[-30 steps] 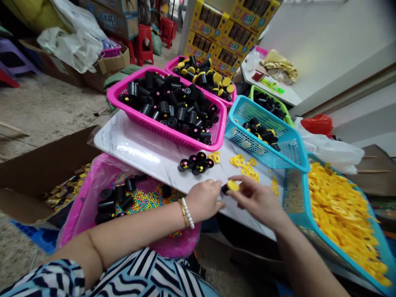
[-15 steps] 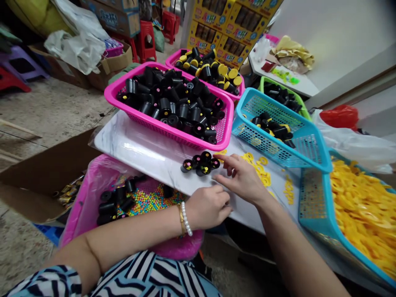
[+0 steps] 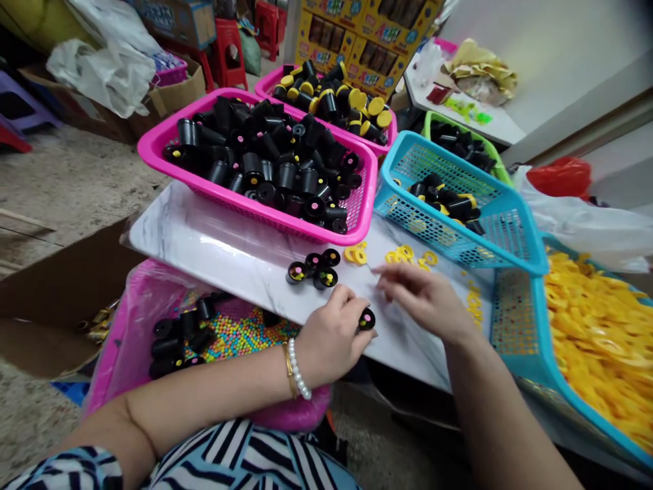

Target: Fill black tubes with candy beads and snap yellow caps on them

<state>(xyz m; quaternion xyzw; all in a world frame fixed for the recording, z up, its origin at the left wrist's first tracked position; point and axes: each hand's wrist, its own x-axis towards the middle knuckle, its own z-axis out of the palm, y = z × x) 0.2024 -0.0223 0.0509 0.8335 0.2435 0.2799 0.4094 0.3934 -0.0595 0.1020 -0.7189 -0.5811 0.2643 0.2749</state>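
My left hand [image 3: 334,337] is closed around a small black cup [image 3: 366,320], its mouth facing up with pink and yellow candy balls inside. Beyond it a small cluster of similar black cups [image 3: 325,278] stands on the white marbled tabletop [image 3: 224,252]. My right hand [image 3: 428,299] hovers just right of the held cup, slightly blurred, fingers stretched and apart with nothing visible in them. Closest to its fingertips lie yellow rings [image 3: 356,254], and more yellow rings [image 3: 403,254] are scattered behind it.
A pink basket [image 3: 245,204] full of black cups sits on the table, with another pink basket [image 3: 390,129] of yellow-capped cups behind. On the right are a blue basket [image 3: 459,248] and a bin of yellow rings [image 3: 596,354]. A pink tub [image 3: 122,347] holds candy balls [image 3: 239,337].
My left hand has taken one black cup from the cluster and now grips it near the table's front edge. My right hand has moved right, away from the cluster.
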